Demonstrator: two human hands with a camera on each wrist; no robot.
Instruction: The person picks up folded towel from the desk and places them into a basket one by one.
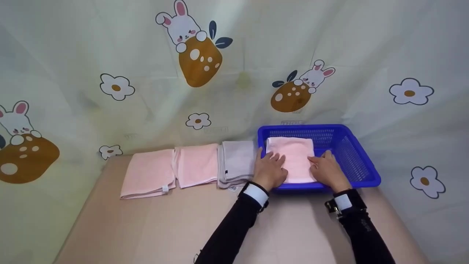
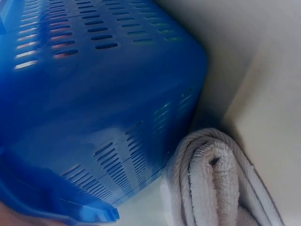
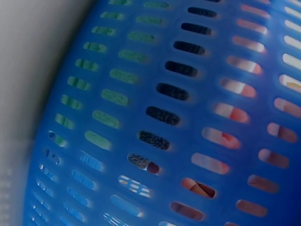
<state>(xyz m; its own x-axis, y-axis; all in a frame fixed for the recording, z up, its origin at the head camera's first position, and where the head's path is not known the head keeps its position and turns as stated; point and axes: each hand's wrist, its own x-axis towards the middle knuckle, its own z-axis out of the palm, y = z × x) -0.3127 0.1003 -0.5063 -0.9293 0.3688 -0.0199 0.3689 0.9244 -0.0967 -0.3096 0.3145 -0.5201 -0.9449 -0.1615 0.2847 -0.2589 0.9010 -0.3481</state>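
Note:
A folded pink towel [image 1: 297, 157] lies in the left part of a blue slotted plastic basket [image 1: 357, 156]. My left hand [image 1: 269, 170] rests on its left side with the fingers spread. At its right edge my right hand [image 1: 329, 172] touches the cloth with an extended finger; the other fingers are partly hidden. The left wrist view has the basket's outer wall [image 2: 94, 89] beside a folded grey towel [image 2: 211, 183]. Close up in the right wrist view, the slotted basket wall [image 3: 155, 127] shows green, dark and pink patches through its holes.
Left of the basket, folded grey towels [image 1: 238, 159] sit close to its wall, then a pink towel [image 1: 198, 165] and another pink towel [image 1: 148, 174] with a white tag. They lie on a beige table [image 1: 176, 227]. A printed curtain [image 1: 242, 88] hangs behind and at both sides.

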